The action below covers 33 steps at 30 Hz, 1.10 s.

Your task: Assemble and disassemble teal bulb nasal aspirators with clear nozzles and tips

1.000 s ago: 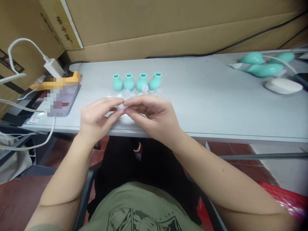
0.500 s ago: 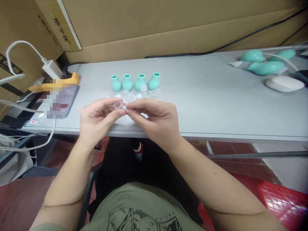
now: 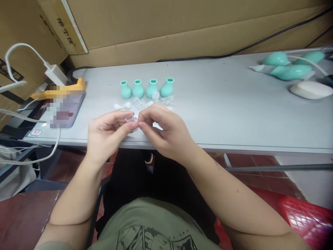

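Note:
Between the thumb and fingers of my left hand (image 3: 105,133) is a small clear plastic cup-shaped piece (image 3: 130,119), its round mouth facing up. My right hand (image 3: 166,130) pinches at the right side of this piece, where a small whitish part shows; the fingertips hide most of it. Just beyond my hands lie loose clear plastic pieces (image 3: 137,102) and small white pieces (image 3: 127,105). Behind them several teal rubber bulbs stand in a row with open necks up, the rightmost bulb (image 3: 167,87) leaning a little.
To the left, a phone (image 3: 74,109) lies by a yellow power strip (image 3: 80,85) with a white charger (image 3: 56,74) and cables. At the right back are more teal bulbs (image 3: 291,72) and a white rounded object (image 3: 310,90). Cardboard (image 3: 182,24) rises behind the table.
Both hands have shifted slightly right. My right fingers are more curled, and their tips now cover more of the whitish part at the clear piece's side.

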Each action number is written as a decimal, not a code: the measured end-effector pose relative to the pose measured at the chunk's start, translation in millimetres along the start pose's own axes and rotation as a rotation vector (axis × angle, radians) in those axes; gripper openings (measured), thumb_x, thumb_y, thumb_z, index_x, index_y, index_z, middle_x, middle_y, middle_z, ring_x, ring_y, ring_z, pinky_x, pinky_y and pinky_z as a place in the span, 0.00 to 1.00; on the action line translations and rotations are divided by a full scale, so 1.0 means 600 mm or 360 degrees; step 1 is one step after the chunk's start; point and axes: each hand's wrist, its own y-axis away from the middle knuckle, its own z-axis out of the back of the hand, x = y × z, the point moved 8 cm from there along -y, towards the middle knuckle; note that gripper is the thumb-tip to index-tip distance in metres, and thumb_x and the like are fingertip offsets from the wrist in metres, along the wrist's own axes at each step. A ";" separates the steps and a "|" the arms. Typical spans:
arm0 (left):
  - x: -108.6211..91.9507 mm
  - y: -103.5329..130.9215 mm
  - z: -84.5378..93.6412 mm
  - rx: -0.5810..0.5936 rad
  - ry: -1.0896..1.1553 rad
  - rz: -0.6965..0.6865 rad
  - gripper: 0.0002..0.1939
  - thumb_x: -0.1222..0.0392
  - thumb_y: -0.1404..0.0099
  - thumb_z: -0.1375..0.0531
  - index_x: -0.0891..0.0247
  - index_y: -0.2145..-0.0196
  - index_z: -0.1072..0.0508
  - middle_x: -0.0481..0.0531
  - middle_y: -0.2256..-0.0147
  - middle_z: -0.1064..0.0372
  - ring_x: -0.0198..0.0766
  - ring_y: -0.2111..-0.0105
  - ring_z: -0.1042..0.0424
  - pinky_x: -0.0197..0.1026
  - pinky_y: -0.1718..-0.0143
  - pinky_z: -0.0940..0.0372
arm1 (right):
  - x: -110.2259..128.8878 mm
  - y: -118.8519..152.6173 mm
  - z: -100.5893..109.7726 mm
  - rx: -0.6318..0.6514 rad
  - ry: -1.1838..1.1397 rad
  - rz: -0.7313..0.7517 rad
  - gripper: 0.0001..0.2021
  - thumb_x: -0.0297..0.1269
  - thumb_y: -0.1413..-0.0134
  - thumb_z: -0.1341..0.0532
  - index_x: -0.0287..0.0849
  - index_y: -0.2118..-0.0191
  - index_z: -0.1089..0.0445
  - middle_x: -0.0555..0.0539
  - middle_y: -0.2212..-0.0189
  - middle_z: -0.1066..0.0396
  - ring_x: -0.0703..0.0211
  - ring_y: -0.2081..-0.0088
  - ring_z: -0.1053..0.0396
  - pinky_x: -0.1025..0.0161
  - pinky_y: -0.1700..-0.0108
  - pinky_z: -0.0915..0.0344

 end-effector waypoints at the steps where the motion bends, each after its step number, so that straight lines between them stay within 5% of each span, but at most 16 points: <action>1: -0.001 0.004 -0.001 0.0004 -0.0009 0.0032 0.18 0.62 0.35 0.09 0.46 0.52 0.03 0.47 0.61 0.12 0.31 0.64 0.12 0.25 0.53 0.17 | -0.001 0.000 -0.002 0.0037 -0.0008 -0.0006 0.07 0.20 0.19 0.37 0.34 0.54 0.25 0.48 0.60 0.24 0.67 0.59 0.33 0.69 0.52 0.32; 12: -0.005 0.027 0.000 0.0053 -0.0047 0.0106 0.22 0.72 0.25 0.18 0.40 0.47 0.04 0.42 0.57 0.11 0.31 0.61 0.09 0.25 0.52 0.16 | 0.000 -0.008 -0.015 0.0326 -0.0209 -0.0129 0.09 0.27 0.13 0.40 0.35 0.53 0.28 0.46 0.63 0.23 0.68 0.64 0.31 0.73 0.60 0.30; 20: 0.000 0.023 0.003 0.0137 -0.0055 0.0206 0.17 0.70 0.24 0.18 0.47 0.47 0.03 0.50 0.58 0.11 0.34 0.63 0.10 0.25 0.56 0.16 | -0.014 0.001 -0.018 0.0510 -0.0411 -0.0390 0.09 0.27 0.12 0.40 0.40 0.53 0.31 0.51 0.64 0.34 0.66 0.66 0.40 0.69 0.65 0.36; 23: -0.001 0.023 0.000 0.0145 -0.0011 0.0220 0.19 0.71 0.25 0.18 0.45 0.47 0.03 0.48 0.61 0.12 0.34 0.63 0.10 0.25 0.57 0.17 | -0.026 0.009 -0.017 0.0418 -0.0576 -0.0584 0.07 0.23 0.17 0.38 0.40 0.53 0.31 0.52 0.64 0.36 0.65 0.66 0.39 0.67 0.65 0.35; 27: -0.003 0.025 -0.007 0.0148 0.0045 0.0194 0.19 0.71 0.23 0.18 0.44 0.47 0.03 0.46 0.59 0.11 0.33 0.60 0.09 0.25 0.53 0.16 | -0.027 0.018 -0.013 0.0189 -0.0805 -0.0575 0.15 0.15 0.30 0.24 0.36 0.47 0.22 0.51 0.59 0.21 0.67 0.61 0.26 0.70 0.57 0.27; 33: -0.003 0.028 -0.009 0.0081 0.0064 0.0181 0.19 0.72 0.25 0.17 0.44 0.49 0.03 0.45 0.59 0.12 0.33 0.61 0.09 0.25 0.52 0.16 | -0.022 0.016 0.011 -0.0118 -0.0595 -0.0561 0.13 0.15 0.39 0.16 0.40 0.58 0.10 0.50 0.61 0.12 0.67 0.62 0.16 0.77 0.57 0.23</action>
